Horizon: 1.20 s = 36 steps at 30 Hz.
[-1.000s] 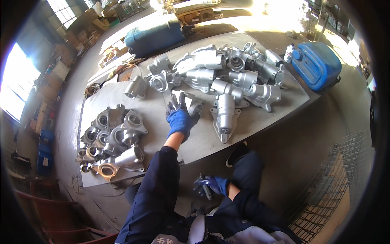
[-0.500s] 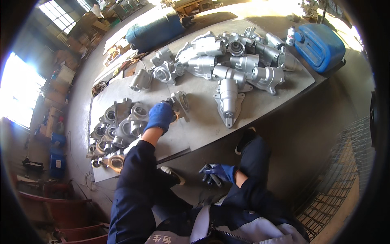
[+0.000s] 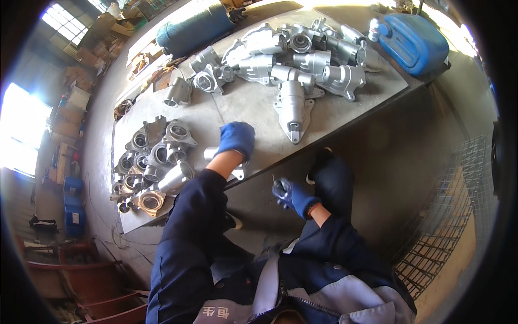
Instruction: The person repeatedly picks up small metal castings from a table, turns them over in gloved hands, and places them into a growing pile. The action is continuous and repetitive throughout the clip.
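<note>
My left hand [image 3: 237, 139], in a blue glove, is curled closed over the near part of the metal table. Its fingers face away from me, so whatever they may hold is hidden. Under my left wrist lies a silver metal casting [image 3: 238, 173], mostly covered by the hand and forearm. My right hand [image 3: 291, 195], also gloved in blue, is held low in front of the table's edge. Its fingers are bent round a small object with a thin tip, too small to name.
Several ring-flanged castings [image 3: 156, 154] cluster at the table's left end. More silver housings [image 3: 291, 105] are piled at the far right. A blue jerrycan [image 3: 415, 43] and a blue drum [image 3: 194, 29] stand behind. Wire mesh [image 3: 442, 227] is at the right.
My left hand has moved right, and the casting that stood beyond it now lies under my wrist. My right hand has risen toward the table edge. The view has shifted slightly.
</note>
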Available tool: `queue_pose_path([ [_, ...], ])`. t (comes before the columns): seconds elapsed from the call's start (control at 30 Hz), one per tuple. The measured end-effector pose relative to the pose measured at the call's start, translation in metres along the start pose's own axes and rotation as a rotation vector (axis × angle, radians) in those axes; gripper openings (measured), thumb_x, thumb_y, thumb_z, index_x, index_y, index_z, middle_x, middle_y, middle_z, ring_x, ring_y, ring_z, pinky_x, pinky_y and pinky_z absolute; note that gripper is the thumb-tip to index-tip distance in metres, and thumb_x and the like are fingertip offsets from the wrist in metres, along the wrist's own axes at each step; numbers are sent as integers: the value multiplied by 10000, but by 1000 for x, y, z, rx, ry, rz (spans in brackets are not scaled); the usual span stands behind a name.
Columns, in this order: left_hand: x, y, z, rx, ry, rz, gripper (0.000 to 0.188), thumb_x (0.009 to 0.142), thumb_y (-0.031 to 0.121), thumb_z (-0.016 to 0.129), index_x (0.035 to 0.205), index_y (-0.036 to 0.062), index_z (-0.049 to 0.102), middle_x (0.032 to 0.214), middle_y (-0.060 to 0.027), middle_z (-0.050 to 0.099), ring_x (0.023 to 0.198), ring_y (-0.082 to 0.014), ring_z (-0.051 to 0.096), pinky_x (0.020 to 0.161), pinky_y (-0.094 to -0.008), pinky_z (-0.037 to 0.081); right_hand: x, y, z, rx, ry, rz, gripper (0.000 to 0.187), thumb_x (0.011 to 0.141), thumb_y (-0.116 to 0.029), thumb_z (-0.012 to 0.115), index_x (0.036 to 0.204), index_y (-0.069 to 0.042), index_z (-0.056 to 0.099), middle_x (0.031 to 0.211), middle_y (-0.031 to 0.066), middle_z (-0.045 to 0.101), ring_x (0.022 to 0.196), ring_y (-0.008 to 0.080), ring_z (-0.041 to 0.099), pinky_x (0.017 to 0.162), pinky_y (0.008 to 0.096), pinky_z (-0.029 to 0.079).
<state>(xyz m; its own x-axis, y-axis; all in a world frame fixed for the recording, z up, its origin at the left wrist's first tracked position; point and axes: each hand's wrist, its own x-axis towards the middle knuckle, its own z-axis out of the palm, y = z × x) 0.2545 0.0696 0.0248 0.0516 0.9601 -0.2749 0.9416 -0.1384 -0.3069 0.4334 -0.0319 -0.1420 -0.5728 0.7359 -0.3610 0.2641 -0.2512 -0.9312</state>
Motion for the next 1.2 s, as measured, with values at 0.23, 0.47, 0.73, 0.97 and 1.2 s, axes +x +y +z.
queue_pose_path([
  [0.23, -25, -83, 41, -248, 259, 257, 632, 767, 296, 741, 1339, 152, 514, 1310, -121, 568, 1203, -314, 540, 984, -400, 455, 34, -81, -7, -948, 411, -380, 190, 897, -206, 505, 867, -108, 666, 814, 140, 692, 782, 330, 682, 684, 449, 522],
  [0.47, -40, -67, 82, -720, 229, 220, 914, 554, 166, 873, 1367, 127, 459, 1242, -179, 585, 1134, -368, 574, 947, -410, 483, 63, -92, 23, -1249, 372, -191, 158, 854, -122, 532, 877, -133, 687, 809, 112, 703, 752, 266, 698, 621, 426, 508],
  [0.73, -41, -68, 104, -434, 285, 169, 874, 565, 368, 814, 1336, 145, 468, 1154, -163, 594, 989, -365, 614, 839, -414, 514, 35, -113, 34, -1021, 173, -189, 183, 845, -136, 536, 816, -70, 705, 814, 170, 706, 743, 326, 703, 630, 457, 542],
  [0.97, -34, -71, 92, -452, 201, 207, 801, 548, 311, 841, 1257, 120, 524, 1131, -150, 616, 1011, -354, 613, 852, -416, 510, 48, -179, -7, -959, -199, -111, 296, 836, -258, 550, 952, -40, 714, 950, 222, 684, 892, 377, 675, 789, 446, 534],
  [1.2, -35, -76, 94, -609, 297, 310, 646, 559, 239, 824, 1138, 103, 573, 1030, -147, 641, 953, -346, 632, 815, -405, 518, 87, -189, -39, -1239, -139, -287, 240, 862, -261, 558, 999, -101, 672, 898, 177, 699, 827, 352, 689, 746, 463, 522],
])
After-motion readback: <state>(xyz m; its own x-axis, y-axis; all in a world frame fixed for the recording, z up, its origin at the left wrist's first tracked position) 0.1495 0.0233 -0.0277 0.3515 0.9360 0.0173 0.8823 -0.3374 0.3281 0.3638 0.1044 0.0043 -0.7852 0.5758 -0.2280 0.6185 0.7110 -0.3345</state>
